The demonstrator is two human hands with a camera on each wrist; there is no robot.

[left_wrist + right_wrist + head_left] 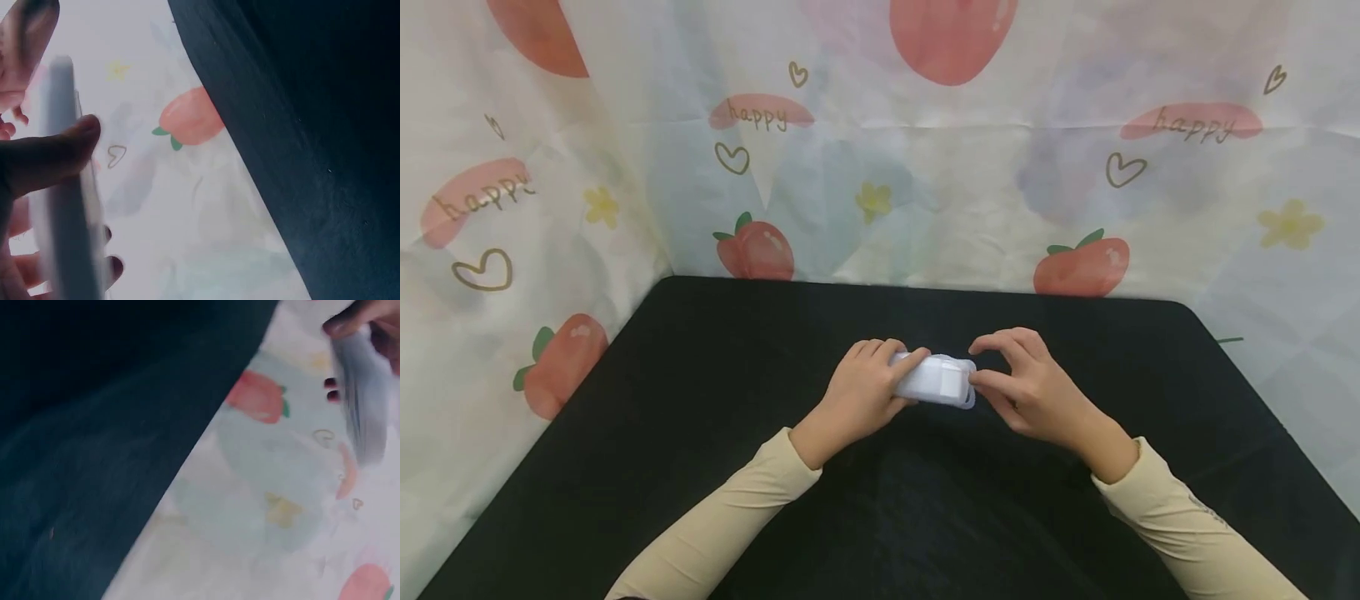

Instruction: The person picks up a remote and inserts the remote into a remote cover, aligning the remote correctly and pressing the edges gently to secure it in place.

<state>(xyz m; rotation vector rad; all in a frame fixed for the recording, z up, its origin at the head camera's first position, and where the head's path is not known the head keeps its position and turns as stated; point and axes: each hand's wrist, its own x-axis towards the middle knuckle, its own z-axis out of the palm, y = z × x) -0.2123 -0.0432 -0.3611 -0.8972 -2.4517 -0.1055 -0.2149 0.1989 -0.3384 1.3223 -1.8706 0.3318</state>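
**Both hands on a white packet at mid-table**

Black cloth (700, 467) over the whole tabletop, soft and matte, faintly creased. Behind and to both sides, a thin pale curtain (925, 208) printed with red strawberries, yellow flowers, outlined hearts and the word "happy", fold lines across it.

From the head view: a small white packet (934, 379), oblong with rounded corners and a translucent, slightly glossy skin, just above the cloth at the middle of the table. Left hand (865, 387) wrapped round its left end, fingers curled over the top. Right hand (1030, 387) at its right end, thumb and forefinger pinching the edge, other fingers arched above. Beige sleeves (722, 525) down to both wrists.

From the left wrist view only: the packet seen edge-on, a blurred grey-white slab (65, 206), a thumb (50, 156) pressed across it, dark-polished fingertips below.

From the right wrist view only: the same packet as a blurred pale strip (362, 394) against the curtain, a fingertip (350, 322) on its top edge; grip details too smeared to tell.
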